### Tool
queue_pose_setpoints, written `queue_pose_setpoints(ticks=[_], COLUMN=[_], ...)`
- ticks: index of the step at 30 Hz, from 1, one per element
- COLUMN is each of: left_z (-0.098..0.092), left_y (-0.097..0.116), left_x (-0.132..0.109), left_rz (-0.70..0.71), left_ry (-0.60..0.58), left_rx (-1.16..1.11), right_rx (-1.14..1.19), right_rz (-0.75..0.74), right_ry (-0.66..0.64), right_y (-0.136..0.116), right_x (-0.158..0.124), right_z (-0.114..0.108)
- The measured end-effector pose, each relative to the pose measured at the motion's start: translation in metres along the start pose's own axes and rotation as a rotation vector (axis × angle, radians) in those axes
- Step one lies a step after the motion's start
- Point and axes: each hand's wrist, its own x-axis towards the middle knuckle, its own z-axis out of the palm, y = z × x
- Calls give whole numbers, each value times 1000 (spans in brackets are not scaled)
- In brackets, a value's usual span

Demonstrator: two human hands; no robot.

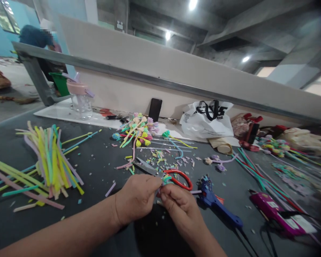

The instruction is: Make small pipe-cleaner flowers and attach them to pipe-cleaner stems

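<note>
My left hand (137,195) and my right hand (180,205) meet over the near middle of the dark table, fingers pinched together. Between their fingertips is a small pipe-cleaner flower (166,179) with teal and yellow parts, mostly covered by the fingers. A purple pipe-cleaner stem (195,192) shows to the right of my right hand; whether it joins the flower cannot be seen. Just beyond my hands lie scissors (179,178) with red handles, blades parted. A blue glue gun (216,203) rests to the right of my right hand.
Loose pipe cleaners (52,160) lie at left. Finished pipe-cleaner flowers (139,130) are piled beyond the cut scraps (160,159). A plastic jug (80,100), phone (155,110) and white bag (207,119) stand along the back. A magenta tool (275,210) with a cord lies right.
</note>
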Motion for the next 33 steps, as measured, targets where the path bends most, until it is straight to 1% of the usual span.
queue_pose_setpoints(ticks=[2, 4, 8, 10, 12, 15, 17, 19, 21, 23, 24, 26, 28, 30, 32, 33], left_z=[0, -1, -4, -6, -8, -11, -15, -18, -22, -23, -23, -22, -19, -15, -13, -13], left_y=[-3, -7, -10, -8, -5, 1, 4, 7, 8, 7, 6, 3, 2, 1, 1, 1], left_x=[3, 6, 10, 11, 11, 13, 14, 15, 15, 14, 14, 13, 13, 14, 16, 18], left_rz=[-23, -43, -56, -67, -92, -114, -130, -182, -274, -358, -385, -409, -417, -447, -517, -559], left_ry=[-44, -105, -196, -230, -273, -332, -375, -440, -500, -507, -490, -409, -307, -214, -119, -59], left_rx=[-2, 10, 8, -32, -104, -287, -475, -671, -841, -988, -1057, -1177, -1261, -1322, -1352, -1345], right_rx=[-38, -161, -595, -801, -928, -941, -870, -732, -531, -259, -128, 162, 356, 452, 418, 353], right_rz=[26, 43, -1, -60, -153, -325, -394, -384, -303, -190, -113, 76, 202, 251, 246, 228], right_ry=[21, 15, -35, -91, -216, -413, -482, -533, -567, -529, -476, -379, -226, -54, 104, 170], right_y=[0, -3, -19, -30, -40, -57, -66, -70, -68, -57, -49, -31, -15, -5, -2, -4], right_x=[2, 3, 1, 1, 4, 16, 29, 42, 55, 63, 65, 66, 63, 58, 51, 47], right_z=[0, -4, -21, -31, -38, -44, -46, -50, -55, -57, -57, -54, -46, -35, -24, -19])
